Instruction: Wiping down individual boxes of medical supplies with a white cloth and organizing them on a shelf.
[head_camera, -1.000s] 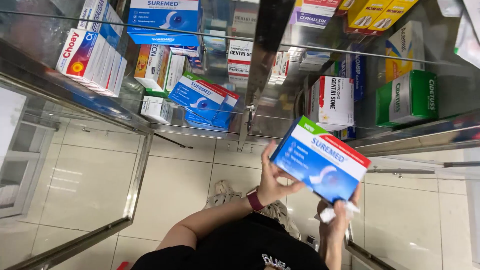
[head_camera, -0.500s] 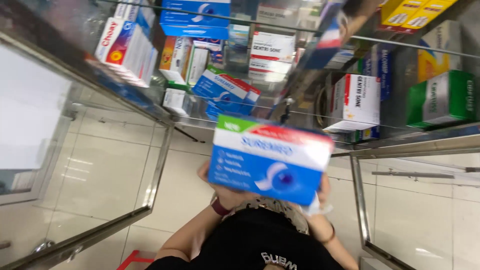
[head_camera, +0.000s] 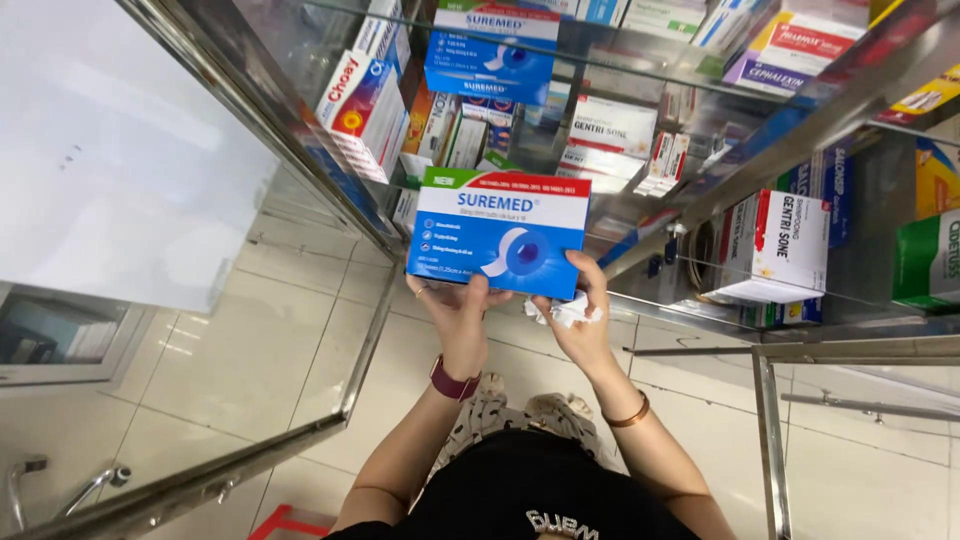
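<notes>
Left hand (head_camera: 455, 312): gripping the blue and white box (head_camera: 498, 232) from below, thumb lying over its lower edge.
Right hand (head_camera: 580, 325): pinching the box's lower right corner while keeping a crumpled white cloth (head_camera: 562, 312) tucked in its fingers.
Box: being held flat, printed face up for reading, in front of the glass shelves (head_camera: 640, 70).
Nearby: a matching blue box (head_camera: 490, 52) is sitting on the shelf above.

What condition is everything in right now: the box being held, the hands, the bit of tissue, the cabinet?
Blue and white box: closed, held level in both hands, front face up.
Left hand: gripping the box's lower edge.
Right hand: holding the box's right corner, with the tissue.
White tissue: crumpled.
Glass cabinet: shelves stocked with closed boxes.
Wristwatch: strapped on the left wrist.
</notes>
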